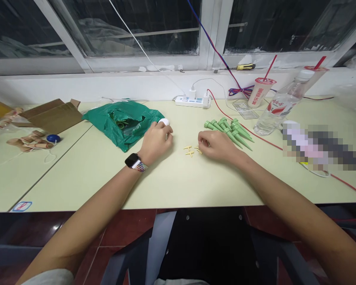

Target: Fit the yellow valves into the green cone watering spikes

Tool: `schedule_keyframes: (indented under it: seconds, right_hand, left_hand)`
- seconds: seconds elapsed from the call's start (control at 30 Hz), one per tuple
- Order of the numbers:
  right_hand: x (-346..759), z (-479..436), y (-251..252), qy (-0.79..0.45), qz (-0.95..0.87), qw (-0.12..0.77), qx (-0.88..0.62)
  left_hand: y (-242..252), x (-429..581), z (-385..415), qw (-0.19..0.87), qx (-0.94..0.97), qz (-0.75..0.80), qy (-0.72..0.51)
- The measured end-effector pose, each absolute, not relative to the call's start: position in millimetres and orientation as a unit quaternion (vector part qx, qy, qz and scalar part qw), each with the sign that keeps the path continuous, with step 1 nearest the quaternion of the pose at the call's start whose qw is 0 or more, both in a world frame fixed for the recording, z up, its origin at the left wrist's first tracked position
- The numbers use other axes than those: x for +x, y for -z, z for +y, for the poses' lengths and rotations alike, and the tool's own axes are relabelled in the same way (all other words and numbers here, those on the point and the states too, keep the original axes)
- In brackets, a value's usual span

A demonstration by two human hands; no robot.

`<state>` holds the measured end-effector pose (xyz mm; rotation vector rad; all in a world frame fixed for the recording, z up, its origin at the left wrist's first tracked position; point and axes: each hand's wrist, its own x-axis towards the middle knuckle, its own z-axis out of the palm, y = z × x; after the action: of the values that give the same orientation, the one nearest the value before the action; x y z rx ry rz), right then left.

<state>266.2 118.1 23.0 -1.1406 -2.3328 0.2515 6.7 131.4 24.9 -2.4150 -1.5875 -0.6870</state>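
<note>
My left hand [156,141], a smartwatch on its wrist, rests on the pale green table [178,182] with its fingers curled round a small white round object [164,122]. My right hand [215,144] lies to the right with its fingers pinched together at the table top, right beside a few small yellow cross-shaped pieces [190,151]. What the fingers hold, if anything, is hidden. A pile of green cone-shaped spikes [230,130] lies just beyond my right hand.
A crumpled green plastic bag [123,122] lies left of my left hand. Cardboard box [52,114] and wooden pieces at far left. A white power strip [192,101], red cable [264,138], lidded cup with straw [259,92] and plastic bottle [280,106] stand at the back right.
</note>
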Motion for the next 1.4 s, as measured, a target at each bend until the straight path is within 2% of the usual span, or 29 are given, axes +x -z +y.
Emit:
schedule_keyframes:
  seconds: [0.17,0.33,0.67,0.77,0.9,0.97,1.13,1.23,1.4]
  right_hand:
    - [265,118,-22,-0.073,-0.846,0.297,-0.437]
    - [263,115,-21,-0.058,-0.842,0.308,-0.44]
    - [262,116,-19,-0.05,-0.843,0.307,-0.438]
    - [262,116,-18,-0.05,-0.844,0.305,-0.439]
    - [261,116,-19,-0.047,-0.844,0.3,-0.443]
    - [261,116,-18,-0.044,-0.843,0.3,-0.445]
    - [261,116,-18,-0.053,-0.834,0.322,-0.445]
    - [260,116,-20,-0.115,-0.826,0.336,-0.438]
    - [255,112,-21,-0.19,-0.818,0.356,-0.41]
  left_hand:
    - [-22,-8,144,0.062,-0.8,-0.57,0.175]
    - [-17,-11,148,0.024,-0.797,-0.571,0.193]
    - [-17,-11,158,-0.16,-0.765,-0.482,0.396]
    - [-22,-12,156,-0.129,-0.772,-0.495,0.378]
    - [-25,-14,154,-0.016,-0.852,-0.47,0.232]
    - [-24,-15,154,-0.007,-0.873,-0.445,0.199]
    - [-23,-11,150,-0.077,-0.873,-0.409,0.253]
    - [-26,0,139,-0.12,-0.862,-0.385,0.308]
    - [-29,29,115,-0.254,-0.824,-0.338,0.377]
